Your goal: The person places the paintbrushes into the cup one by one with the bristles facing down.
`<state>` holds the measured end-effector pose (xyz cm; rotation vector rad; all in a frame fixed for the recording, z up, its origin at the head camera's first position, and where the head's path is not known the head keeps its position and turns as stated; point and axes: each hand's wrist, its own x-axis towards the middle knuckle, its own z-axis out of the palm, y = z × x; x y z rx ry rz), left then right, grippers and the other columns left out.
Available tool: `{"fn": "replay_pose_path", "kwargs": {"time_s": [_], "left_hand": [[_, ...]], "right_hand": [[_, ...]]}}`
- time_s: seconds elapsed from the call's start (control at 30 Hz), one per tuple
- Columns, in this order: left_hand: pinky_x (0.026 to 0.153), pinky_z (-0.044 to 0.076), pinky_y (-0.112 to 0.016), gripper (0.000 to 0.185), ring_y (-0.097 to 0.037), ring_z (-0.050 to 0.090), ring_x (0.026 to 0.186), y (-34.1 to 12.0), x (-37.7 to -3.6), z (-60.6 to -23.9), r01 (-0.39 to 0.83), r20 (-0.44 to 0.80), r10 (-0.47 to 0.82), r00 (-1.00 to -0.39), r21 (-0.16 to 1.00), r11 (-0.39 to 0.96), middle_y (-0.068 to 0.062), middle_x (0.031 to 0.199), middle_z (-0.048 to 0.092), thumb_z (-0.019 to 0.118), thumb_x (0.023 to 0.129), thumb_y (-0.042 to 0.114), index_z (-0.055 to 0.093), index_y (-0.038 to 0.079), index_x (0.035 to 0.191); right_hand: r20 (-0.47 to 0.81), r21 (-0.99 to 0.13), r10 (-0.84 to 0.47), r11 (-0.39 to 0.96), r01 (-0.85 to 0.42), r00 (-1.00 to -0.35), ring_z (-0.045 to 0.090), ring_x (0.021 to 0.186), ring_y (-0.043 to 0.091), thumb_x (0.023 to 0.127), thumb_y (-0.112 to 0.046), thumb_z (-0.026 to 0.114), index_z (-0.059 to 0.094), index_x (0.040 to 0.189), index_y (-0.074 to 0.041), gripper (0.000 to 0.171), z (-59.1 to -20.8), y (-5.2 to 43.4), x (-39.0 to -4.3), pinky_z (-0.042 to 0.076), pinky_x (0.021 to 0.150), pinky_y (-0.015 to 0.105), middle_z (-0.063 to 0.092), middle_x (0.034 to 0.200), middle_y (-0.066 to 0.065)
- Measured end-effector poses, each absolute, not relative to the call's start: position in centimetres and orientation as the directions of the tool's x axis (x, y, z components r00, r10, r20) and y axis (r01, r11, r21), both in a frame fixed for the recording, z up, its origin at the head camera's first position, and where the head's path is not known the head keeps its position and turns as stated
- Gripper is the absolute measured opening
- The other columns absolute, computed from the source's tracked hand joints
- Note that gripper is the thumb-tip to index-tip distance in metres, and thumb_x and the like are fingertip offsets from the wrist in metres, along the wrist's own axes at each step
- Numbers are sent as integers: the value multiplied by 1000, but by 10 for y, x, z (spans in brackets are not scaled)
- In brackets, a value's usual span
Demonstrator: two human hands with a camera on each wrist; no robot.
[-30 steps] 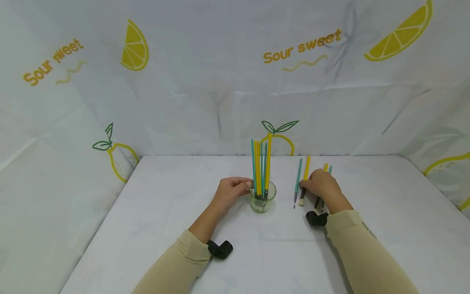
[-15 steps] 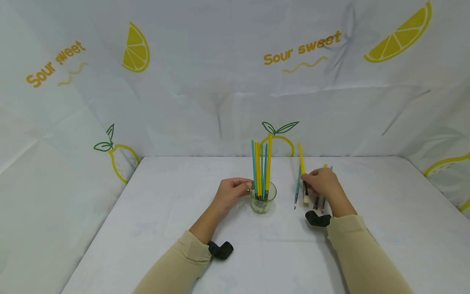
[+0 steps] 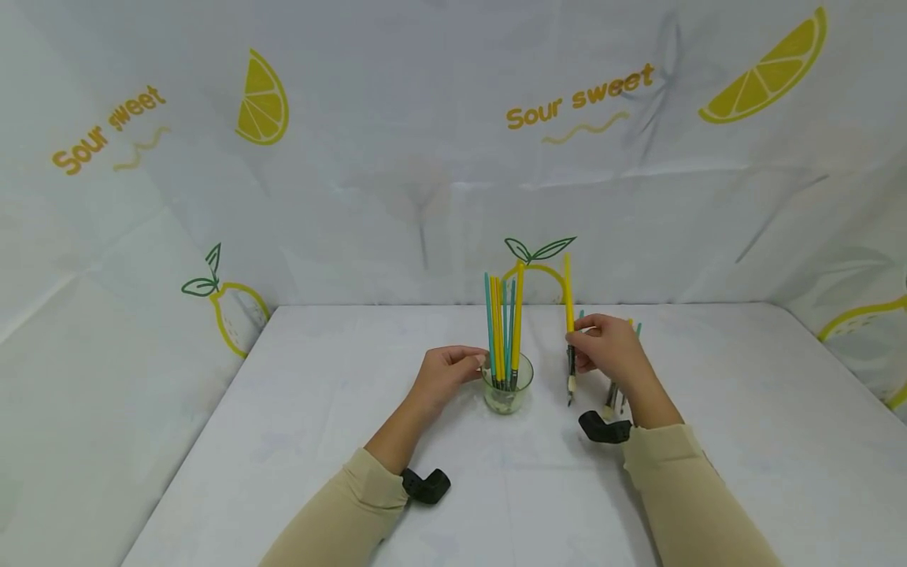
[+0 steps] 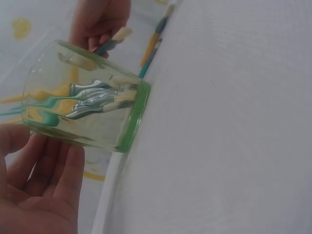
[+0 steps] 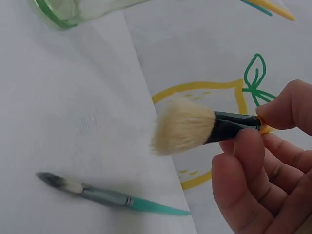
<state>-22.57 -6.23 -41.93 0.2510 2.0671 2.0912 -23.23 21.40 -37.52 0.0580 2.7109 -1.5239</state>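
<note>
A clear greenish glass (image 3: 505,402) stands on the white table, holding several yellow and teal paintbrushes (image 3: 497,331), bristles down. My left hand (image 3: 446,372) holds the glass at its left rim with thumb and fingertips; the left wrist view shows the fingers (image 4: 68,170) against its side. To the right of the glass, my right hand (image 3: 611,346) pinches a yellow-handled paintbrush (image 3: 569,295) near its black ferrule. That brush is upright, its wide pale bristles (image 5: 183,127) pointing down. Beneath it a teal paintbrush (image 5: 153,207) with a dark tip lies on the table.
More paintbrushes (image 3: 610,398) lie to the right, partly covered by the right hand and wrist. A white cloth with lemon prints (image 3: 421,197) hangs behind the table's back edge (image 3: 368,305). Each wrist wears a black camera (image 3: 427,486).
My right hand has picked the yellow paintbrush up off the table, stood it upright and carried it left, nearer the glass. The left hand stays at the glass.
</note>
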Motion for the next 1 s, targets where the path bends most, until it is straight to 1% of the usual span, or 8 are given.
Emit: {"fn": "replay_pose_path", "kwargs": {"time_s": [0.13,0.33,0.43,0.63,0.83,1.0], "left_hand": [[90,58,-33,27,-15,69,98,-62,-225,-420,-5,-4,242,-970,1000,-3,-13,112,72,63,95,16,72,-4,111],[89,59,-33,26,-15,70,96,-63,-224,-420,-1,-3,239,-971,1000,8,-10,110,73,63,94,17,73,-2,109],[88,59,-33,26,-15,70,96,-63,-224,-420,4,1,241,-971,1000,12,-10,109,73,62,95,18,73,-2,109],[88,59,-33,25,-15,70,96,-63,-225,-421,5,1,241,-970,1000,15,-11,108,73,63,94,17,73,-1,108],[89,59,-33,26,-16,70,97,-63,-225,-422,6,3,245,-970,1000,11,-11,109,73,62,95,17,73,-1,109],[89,59,-33,25,-16,70,98,-62,-225,-421,5,2,244,-970,1000,13,-10,110,73,62,95,17,73,-1,109]], "right_hand": [[43,-856,22,516,-26,-999,67,62,20,92,-17,56,52,125,1,37,-367,206,-228,62,65,32,68,72,8],[148,-872,19,474,-122,-989,67,64,19,92,-15,53,45,128,-2,39,-350,192,-218,61,66,27,71,84,13],[189,-872,19,463,-159,-982,66,64,18,94,-16,54,46,125,-2,35,-341,185,-213,60,66,25,72,87,14],[271,-867,-10,431,-249,-962,65,64,19,97,-18,55,51,118,0,28,-330,174,-202,59,67,23,72,87,16],[313,-877,-36,372,-303,-949,65,64,18,98,-19,57,52,113,0,25,-330,164,-197,60,66,25,69,88,18],[312,-869,-58,385,-310,-948,64,65,19,97,-15,57,53,111,-1,20,-340,160,-201,60,65,27,69,89,18]]}}
